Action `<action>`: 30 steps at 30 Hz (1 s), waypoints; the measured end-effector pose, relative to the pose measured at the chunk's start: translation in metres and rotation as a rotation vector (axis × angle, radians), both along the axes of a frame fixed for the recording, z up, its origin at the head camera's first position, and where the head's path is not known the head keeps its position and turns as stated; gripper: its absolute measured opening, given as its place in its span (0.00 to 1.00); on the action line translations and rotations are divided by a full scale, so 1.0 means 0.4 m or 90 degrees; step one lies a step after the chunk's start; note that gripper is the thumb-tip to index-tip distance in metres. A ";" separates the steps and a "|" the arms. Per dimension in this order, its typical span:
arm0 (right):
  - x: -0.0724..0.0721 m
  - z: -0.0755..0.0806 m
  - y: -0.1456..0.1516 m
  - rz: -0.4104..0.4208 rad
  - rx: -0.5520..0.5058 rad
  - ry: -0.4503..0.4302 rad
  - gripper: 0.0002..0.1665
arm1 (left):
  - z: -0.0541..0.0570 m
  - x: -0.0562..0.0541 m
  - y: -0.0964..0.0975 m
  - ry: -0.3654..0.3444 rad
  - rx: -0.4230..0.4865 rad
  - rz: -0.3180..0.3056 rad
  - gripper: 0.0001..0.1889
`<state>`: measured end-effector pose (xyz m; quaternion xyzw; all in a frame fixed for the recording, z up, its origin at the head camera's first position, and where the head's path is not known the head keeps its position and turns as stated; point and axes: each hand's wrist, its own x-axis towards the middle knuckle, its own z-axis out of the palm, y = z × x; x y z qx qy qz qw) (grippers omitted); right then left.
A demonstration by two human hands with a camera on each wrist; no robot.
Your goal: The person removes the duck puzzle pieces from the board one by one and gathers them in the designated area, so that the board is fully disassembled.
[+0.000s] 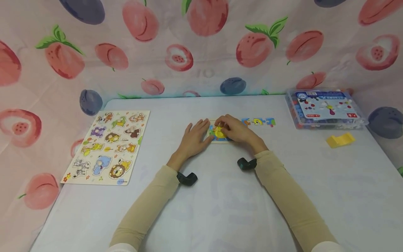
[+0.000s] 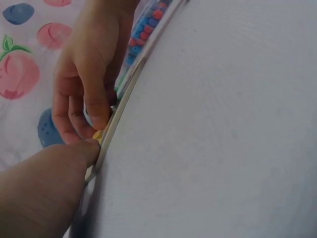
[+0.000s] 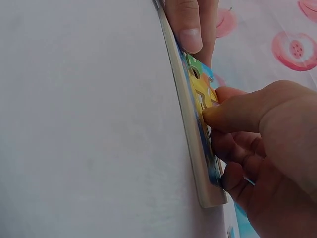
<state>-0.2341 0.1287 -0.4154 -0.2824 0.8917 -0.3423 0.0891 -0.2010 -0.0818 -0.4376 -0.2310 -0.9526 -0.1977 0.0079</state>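
Observation:
A small wooden jigsaw puzzle board (image 1: 220, 142) with a pale border lies on the table between the two hands. My left hand (image 1: 196, 138) rests at its left side, fingers extended and thumb at the near left corner. From the right, my right hand (image 1: 237, 129) reaches over the board and pinches a yellow puzzle piece (image 3: 202, 93) between thumb and fingers, right at the board's surface. Green and blue pieces show next to it in the right wrist view. The curled fingers hide part of the board. Just beyond the right hand, several loose puzzle pieces (image 1: 258, 121) lie in a row.
On the left lies a larger animal puzzle board (image 1: 107, 148). A clear plastic box (image 1: 327, 108) of coloured beads stands at the back right, with a yellow folded object (image 1: 340, 140) in front of it. Behind the table hangs a fruit-patterned cloth (image 1: 207, 70).

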 end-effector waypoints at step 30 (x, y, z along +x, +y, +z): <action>0.001 -0.001 -0.008 -0.015 -0.109 -0.017 0.05 | -0.008 -0.003 0.001 0.002 -0.002 -0.001 0.33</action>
